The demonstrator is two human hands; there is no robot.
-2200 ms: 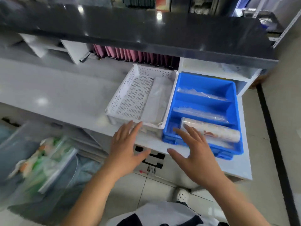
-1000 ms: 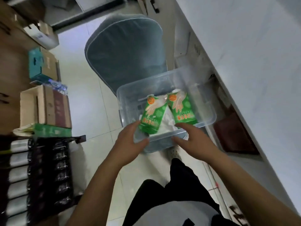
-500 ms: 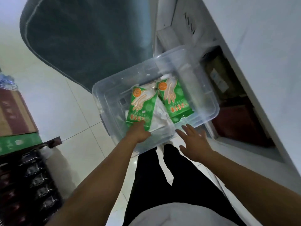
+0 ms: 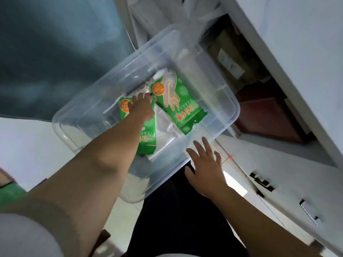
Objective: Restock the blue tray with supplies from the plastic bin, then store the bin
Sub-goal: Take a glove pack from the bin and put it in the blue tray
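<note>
A clear plastic bin (image 4: 219, 89) rests on a grey chair seat below me. Two green glove packets lie inside it on white plastic bags: a left packet (image 4: 147, 138) and a right packet (image 4: 179, 101). My left hand (image 4: 141, 108) is down in the bin, lying on the top of the left packet; whether its fingers grip the packet is hidden. My right hand (image 4: 206, 164) hovers open, fingers spread, at the bin's near rim, holding nothing. The blue tray is out of view.
A grey cushioned chair (image 4: 55, 52) fills the upper left. The white desk (image 4: 297, 43) runs along the right, with an open cubby holding a brown box (image 4: 232, 62) beneath it. Drawer fronts with handles (image 4: 261, 182) sit at the lower right. My dark trousers are below.
My view swung from the desk trays down to the bin. My left hand went from the bin's near rim deeper inside onto the left packet. My right hand came off the rim and opened.
</note>
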